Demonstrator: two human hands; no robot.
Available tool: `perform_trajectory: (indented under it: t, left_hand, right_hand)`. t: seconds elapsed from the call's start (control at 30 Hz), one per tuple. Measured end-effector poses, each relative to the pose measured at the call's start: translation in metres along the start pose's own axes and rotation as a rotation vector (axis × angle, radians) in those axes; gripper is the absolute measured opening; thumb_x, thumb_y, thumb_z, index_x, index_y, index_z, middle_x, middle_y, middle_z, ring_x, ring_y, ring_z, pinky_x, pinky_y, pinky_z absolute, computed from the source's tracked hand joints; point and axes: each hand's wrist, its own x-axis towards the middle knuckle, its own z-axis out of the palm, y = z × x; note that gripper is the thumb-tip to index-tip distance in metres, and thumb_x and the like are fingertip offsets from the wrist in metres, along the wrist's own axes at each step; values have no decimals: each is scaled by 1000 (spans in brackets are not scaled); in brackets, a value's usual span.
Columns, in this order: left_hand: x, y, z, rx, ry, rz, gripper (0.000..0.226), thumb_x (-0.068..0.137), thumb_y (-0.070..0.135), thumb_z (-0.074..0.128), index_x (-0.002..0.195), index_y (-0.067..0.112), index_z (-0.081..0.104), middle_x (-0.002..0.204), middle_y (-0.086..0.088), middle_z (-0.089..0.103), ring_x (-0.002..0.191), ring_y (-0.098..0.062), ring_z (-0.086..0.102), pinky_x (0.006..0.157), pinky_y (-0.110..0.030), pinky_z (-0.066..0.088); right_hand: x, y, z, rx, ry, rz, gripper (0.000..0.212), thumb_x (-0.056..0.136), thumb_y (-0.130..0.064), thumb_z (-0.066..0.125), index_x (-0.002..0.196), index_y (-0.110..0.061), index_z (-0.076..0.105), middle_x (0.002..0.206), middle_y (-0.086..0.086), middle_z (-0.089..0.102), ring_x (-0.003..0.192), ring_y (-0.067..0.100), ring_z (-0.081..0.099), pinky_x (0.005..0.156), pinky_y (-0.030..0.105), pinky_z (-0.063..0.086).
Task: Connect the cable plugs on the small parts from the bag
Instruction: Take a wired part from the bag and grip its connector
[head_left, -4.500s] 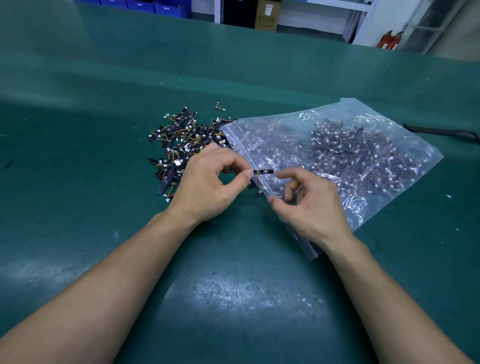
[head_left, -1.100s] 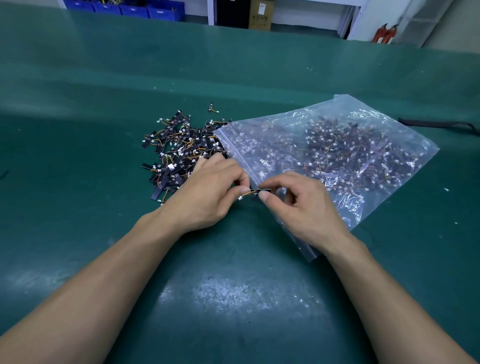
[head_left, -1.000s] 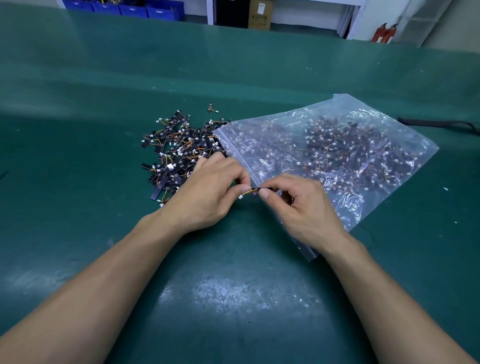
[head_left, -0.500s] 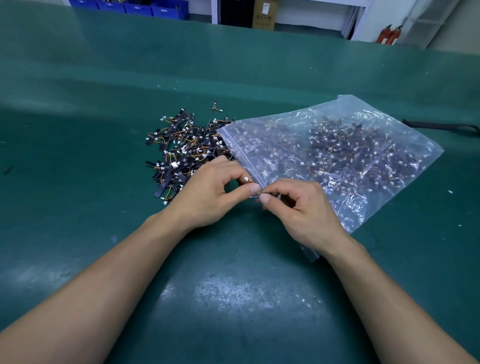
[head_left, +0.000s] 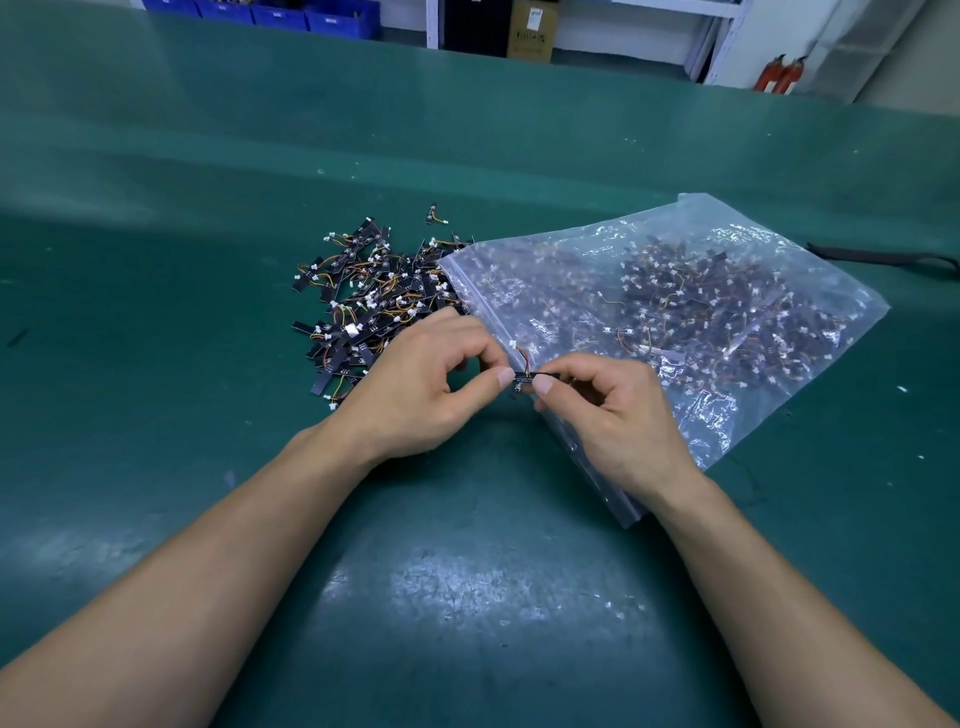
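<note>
Head view, small black part (head_left: 524, 378), long axis left-right, cable (head_left: 523, 359) upward

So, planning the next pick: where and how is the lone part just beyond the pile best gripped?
Pinch the black strip of the lone part across its narrow sides, from above: it lies flat on the green mat, clear of the pile, while its thin wire, curling off right, looks too limp.

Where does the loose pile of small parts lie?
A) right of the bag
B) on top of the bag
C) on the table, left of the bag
C: the pile of small parts lies on the green table beside the left edge of the bag.
</note>
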Motion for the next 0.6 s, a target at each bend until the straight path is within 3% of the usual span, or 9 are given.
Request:
perform_trajectory:
  t: [0.17, 0.33, 0.4, 0.6]
  left_hand:
    - [0, 0, 0, -33, -12, -9, 10, 89, 22, 66, 81, 17, 70, 82, 10, 64, 80, -14, 49, 75, -26, 41]
    - [1, 4, 2, -23, 13, 23, 11, 90, 19, 67, 80, 18, 70, 77, 12, 60, 77, -11, 48, 73, -24, 39]
    - [1, 5, 2, -22, 20, 20, 11, 89, 18, 68, 79, 17, 70, 77, 12, 60, 77, -13, 49, 73, -25, 40]
    - [-1, 5, 4, -66, 9, -5, 16, 89, 24, 65, 81, 12, 71, 80, 10, 64, 79, -18, 50, 73, -31, 43]
  right_hand:
    - [0, 1, 0, 44, -22, -7, 16, 87, -26, 65, 80, -17, 76, 71, -3, 71, 65, 33, 58, 63, 42, 45]
    - [-1, 2, 0, 32, -16, -16, 17, 88, -28, 65, 79, -18, 76, 67, 2, 68, 53, 18, 47, 54, 31, 39]
    - [-1, 2, 0, 7, -13, -26, 19, 89, -28, 64, 79, -18, 76, 67, -4, 69, 53, 11, 47, 53, 24, 38]
    - [0, 2, -2, -26, 4, -45, 22, 91, -25, 62, 80, -14, 76, 68, -9, 69, 57, 18, 54, 55, 26, 41]
